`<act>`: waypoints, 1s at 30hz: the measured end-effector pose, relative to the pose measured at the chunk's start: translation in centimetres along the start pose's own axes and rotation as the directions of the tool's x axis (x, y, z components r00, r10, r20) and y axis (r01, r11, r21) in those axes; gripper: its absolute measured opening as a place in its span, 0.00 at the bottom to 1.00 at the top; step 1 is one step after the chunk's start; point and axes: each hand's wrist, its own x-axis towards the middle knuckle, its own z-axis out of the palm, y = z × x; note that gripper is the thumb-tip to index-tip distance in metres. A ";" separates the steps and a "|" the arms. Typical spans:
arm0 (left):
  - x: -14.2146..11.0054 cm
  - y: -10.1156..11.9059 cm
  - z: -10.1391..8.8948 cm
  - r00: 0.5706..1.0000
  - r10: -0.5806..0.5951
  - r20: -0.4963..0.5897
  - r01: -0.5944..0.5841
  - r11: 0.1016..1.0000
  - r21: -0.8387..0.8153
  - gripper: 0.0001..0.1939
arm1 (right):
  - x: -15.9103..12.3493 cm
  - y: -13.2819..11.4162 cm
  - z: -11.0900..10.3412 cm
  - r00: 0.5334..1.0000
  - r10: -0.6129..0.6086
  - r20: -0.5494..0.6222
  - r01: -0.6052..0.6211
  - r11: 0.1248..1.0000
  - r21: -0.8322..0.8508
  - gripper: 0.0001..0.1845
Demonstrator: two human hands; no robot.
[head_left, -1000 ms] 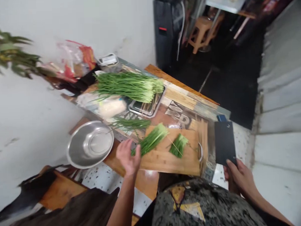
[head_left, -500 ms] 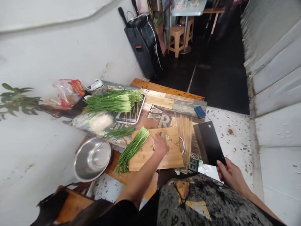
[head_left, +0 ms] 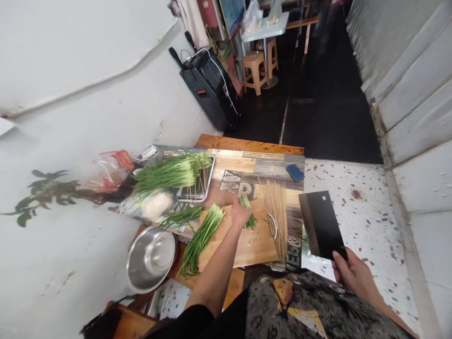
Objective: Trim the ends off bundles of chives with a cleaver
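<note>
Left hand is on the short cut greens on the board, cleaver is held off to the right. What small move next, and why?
Probably bring the cleaver back over the cutting board. The right hand holds it out past the board's right edge, beyond the skewers, while the left hand grips the short cut greens. The long bundle lies uncut on the board's left.

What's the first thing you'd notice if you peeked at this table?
Probably the big dark cleaver held up in the right hand, off the table's right edge. Next, the green chives: the left hand rests on a short cut bunch on the wooden board, a long bunch lies across the board's left end, and a bigger heap sits on a tray behind.
</note>
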 end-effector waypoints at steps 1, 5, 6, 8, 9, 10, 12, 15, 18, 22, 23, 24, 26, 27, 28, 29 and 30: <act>1.2 0.7 -0.3 1.000 0.000 -0.009 0.000 1.000 -0.016 0.47 | 0.1 0.1 0.0 1.000 0.009 -0.001 -0.009 1.000 0.005 0.18; 7.3 3.7 -2.0 0.998 -0.010 -0.058 0.016 0.994 0.107 0.49 | 0.2 0.5 -0.1 0.998 0.057 -0.032 -0.056 0.998 0.026 0.19; 9.0 4.4 -2.3 0.998 -0.004 -0.066 0.014 0.989 0.149 0.50 | 0.2 0.5 -0.1 0.996 0.074 -0.047 -0.073 0.997 0.018 0.20; 12.1 5.6 -2.7 0.998 0.019 -0.067 -0.003 0.974 0.226 0.51 | 0.2 0.5 0.0 0.991 0.114 -0.070 -0.115 0.993 -0.010 0.20; 13.6 6.1 -2.8 0.998 0.029 -0.062 -0.011 0.964 0.264 0.51 | 0.1 0.5 0.1 0.988 0.135 -0.078 -0.137 0.990 -0.026 0.20; 15.0 6.5 -2.7 0.998 0.037 -0.054 -0.019 0.954 0.298 0.50 | 0.0 0.5 0.3 0.984 0.153 -0.087 -0.157 0.987 -0.043 0.21; 17.4 7.2 -2.3 0.998 0.049 -0.039 -0.032 0.936 0.351 0.49 | -0.3 0.3 0.8 0.979 0.168 -0.115 -0.177 0.981 -0.076 0.21; 19.6 7.7 -1.4 0.997 0.073 -0.026 -0.056 0.912 0.407 0.46 | -0.7 -0.1 1.7 0.977 0.160 -0.143 -0.179 0.975 -0.130 0.20; 19.5 7.5 -1.6 0.989 0.148 -0.013 -0.128 0.893 0.432 0.46 | -0.6 -1.0 2.3 0.983 0.142 -0.114 -0.162 0.969 -0.189 0.19; 15.3 3.8 -5.2 0.920 0.387 -0.056 -0.330 0.844 0.423 0.35 | 0.5 -2.5 3.2 0.998 0.056 -0.012 -0.057 0.966 -0.252 0.18; 13.6 1.9 -6.4 0.908 0.412 -0.069 -0.349 0.839 0.417 0.30 | 0.9 -2.9 3.4 1.000 0.024 0.016 -0.018 0.962 -0.272 0.18; 11.7 -0.4 -7.6 0.870 0.483 -0.101 -0.412 0.823 0.391 0.26 | 1.4 -3.2 3.8 0.999 -0.010 0.038 0.021 0.955 -0.297 0.17; 7.5 -5.6 -9.2 0.863 0.490 -0.123 -0.413 0.825 0.387 0.28 | 2.6 -3.9 4.6 0.992 -0.085 0.089 0.111 0.930 -0.351 0.17; 5.6 -8.1 -9.4 0.866 0.485 -0.119 -0.414 0.830 0.373 0.32 | 3.2 -4.2 5.2 0.985 -0.124 0.119 0.161 0.912 -0.378 0.17; 3.8 -10.5 -9.3 0.882 0.462 -0.097 -0.400 0.841 0.365 0.37 | 3.8 -4.7 5.8 0.975 -0.161 0.154 0.211 0.889 -0.406 0.18; 2.3 -12.6 -8.8 0.903 0.426 -0.057 -0.379 0.851 0.362 0.41 | 4.3 -5.2 6.6 0.961 -0.195 0.194 0.262 0.863 -0.432 0.18; 1.2 -14.1 -8.2 0.919 0.394 0.004 -0.368 0.855 0.366 0.44 | 4.8 -5.8 7.4 0.945 -0.224 0.239 0.313 0.833 -0.456 0.19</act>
